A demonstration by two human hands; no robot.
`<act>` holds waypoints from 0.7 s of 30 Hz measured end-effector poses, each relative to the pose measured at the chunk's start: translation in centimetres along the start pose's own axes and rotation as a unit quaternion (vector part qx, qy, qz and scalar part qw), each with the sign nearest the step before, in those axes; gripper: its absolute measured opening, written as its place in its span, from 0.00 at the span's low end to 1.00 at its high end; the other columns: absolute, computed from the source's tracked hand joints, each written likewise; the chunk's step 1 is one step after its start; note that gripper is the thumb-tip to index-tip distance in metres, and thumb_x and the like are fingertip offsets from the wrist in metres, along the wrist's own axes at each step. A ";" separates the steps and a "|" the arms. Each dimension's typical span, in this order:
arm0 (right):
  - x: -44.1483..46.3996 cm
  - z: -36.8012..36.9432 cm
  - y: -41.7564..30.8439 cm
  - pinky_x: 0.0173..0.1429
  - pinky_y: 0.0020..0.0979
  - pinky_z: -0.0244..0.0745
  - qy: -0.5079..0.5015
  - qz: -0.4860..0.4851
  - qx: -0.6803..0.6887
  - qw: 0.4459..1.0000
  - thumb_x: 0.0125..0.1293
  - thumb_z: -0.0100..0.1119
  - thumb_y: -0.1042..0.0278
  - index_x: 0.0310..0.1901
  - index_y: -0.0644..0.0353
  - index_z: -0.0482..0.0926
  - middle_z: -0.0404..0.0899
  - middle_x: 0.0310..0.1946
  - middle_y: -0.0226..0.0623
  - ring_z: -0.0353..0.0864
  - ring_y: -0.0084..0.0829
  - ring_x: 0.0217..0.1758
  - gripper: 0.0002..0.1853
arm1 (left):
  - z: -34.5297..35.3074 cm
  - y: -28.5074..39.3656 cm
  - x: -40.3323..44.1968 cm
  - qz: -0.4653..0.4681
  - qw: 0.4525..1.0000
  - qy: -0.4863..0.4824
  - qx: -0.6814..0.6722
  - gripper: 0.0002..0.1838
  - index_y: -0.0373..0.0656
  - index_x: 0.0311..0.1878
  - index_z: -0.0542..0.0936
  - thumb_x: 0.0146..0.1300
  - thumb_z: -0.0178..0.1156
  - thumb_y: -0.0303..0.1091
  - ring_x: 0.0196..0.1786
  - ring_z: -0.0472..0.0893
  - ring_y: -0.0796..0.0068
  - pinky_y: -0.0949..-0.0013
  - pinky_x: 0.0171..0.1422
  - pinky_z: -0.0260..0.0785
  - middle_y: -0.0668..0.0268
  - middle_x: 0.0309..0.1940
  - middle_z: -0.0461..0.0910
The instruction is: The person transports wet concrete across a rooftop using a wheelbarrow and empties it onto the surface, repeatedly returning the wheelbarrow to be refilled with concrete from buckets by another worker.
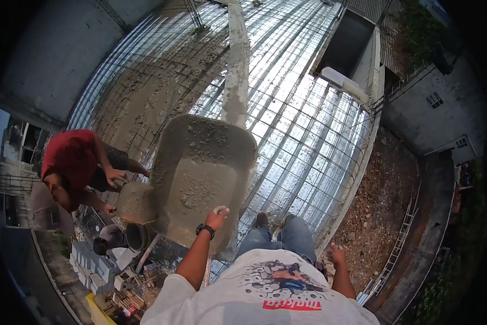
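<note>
A large grey wheelbarrow tray, coated with wet concrete and holding some at its bottom, stands in front of me, to the left. My left hand, with a black watch on the wrist, is over the tray's near side. Its fingers are loosely bent, and I see nothing in them. At my right side hangs my right hand, thumb apart from the loosely curled fingers and nothing visible in it. A co-worker in a red shirt holds a concrete-caked bucket tilted against the tray's left edge.
Steel rebar mesh lies over shiny metal decking beneath my feet. Wet concrete covers its left part. A concrete strip runs ahead. A rectangular opening lies far right. Beyond the right edge are lower ground and a ladder. Another person is lower left.
</note>
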State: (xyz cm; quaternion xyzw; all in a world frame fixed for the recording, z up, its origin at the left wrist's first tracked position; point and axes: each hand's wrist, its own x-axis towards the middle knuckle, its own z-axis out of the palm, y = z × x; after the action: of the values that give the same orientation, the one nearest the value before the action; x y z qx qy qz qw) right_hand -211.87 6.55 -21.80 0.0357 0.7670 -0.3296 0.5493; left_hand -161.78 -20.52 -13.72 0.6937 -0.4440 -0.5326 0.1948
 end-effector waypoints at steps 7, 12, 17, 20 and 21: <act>7.2 1.7 -7.5 0.26 0.36 0.73 -0.045 0.013 -0.161 0.986 0.61 0.63 0.58 0.48 0.66 0.73 0.80 0.31 0.43 0.79 0.35 0.26 0.22 | -0.9 0.9 3.7 -0.042 0.992 0.118 0.012 0.25 0.35 0.48 0.78 0.58 0.64 0.48 0.35 0.80 0.76 0.72 0.40 0.72 0.63 0.34 0.81; 16.0 2.5 -17.6 0.27 0.41 0.76 -0.063 -0.012 -0.183 0.981 0.60 0.65 0.57 0.38 0.66 0.77 0.80 0.30 0.43 0.82 0.38 0.28 0.18 | 2.6 -4.3 -1.3 -0.231 0.953 0.197 -0.015 0.22 0.38 0.39 0.82 0.55 0.65 0.50 0.26 0.78 0.75 0.70 0.36 0.71 0.67 0.23 0.80; 28.2 2.1 -31.4 0.23 0.38 0.72 -0.159 -0.030 -0.237 0.958 0.61 0.63 0.57 0.33 0.63 0.74 0.78 0.26 0.41 0.79 0.37 0.24 0.16 | 11.9 0.1 -6.5 -0.342 0.924 0.172 -0.024 0.21 0.40 0.39 0.82 0.56 0.64 0.51 0.28 0.78 0.78 0.72 0.30 0.69 0.67 0.25 0.81; 31.2 4.8 -40.5 0.20 0.36 0.69 -0.127 -0.063 -0.219 0.965 0.63 0.60 0.58 0.33 0.63 0.74 0.75 0.23 0.39 0.76 0.35 0.20 0.14 | 16.6 -0.8 -5.6 -0.245 0.949 0.165 -0.109 0.23 0.40 0.43 0.81 0.57 0.63 0.52 0.29 0.78 0.79 0.73 0.27 0.68 0.67 0.28 0.81; 31.4 6.1 -43.5 0.18 0.35 0.67 -0.124 -0.081 -0.200 0.968 0.63 0.60 0.59 0.33 0.63 0.73 0.74 0.22 0.39 0.75 0.34 0.19 0.14 | 18.0 0.6 -5.6 -0.239 0.947 0.166 -0.135 0.24 0.41 0.45 0.80 0.57 0.63 0.53 0.31 0.79 0.78 0.73 0.29 0.69 0.67 0.31 0.81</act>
State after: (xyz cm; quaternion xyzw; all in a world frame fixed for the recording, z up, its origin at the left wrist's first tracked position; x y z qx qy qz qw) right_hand -237.32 -40.33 -29.80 -0.1783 0.7434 -0.2142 0.6080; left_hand -178.68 -12.60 -16.57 0.8253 -0.1507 -0.4960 0.2240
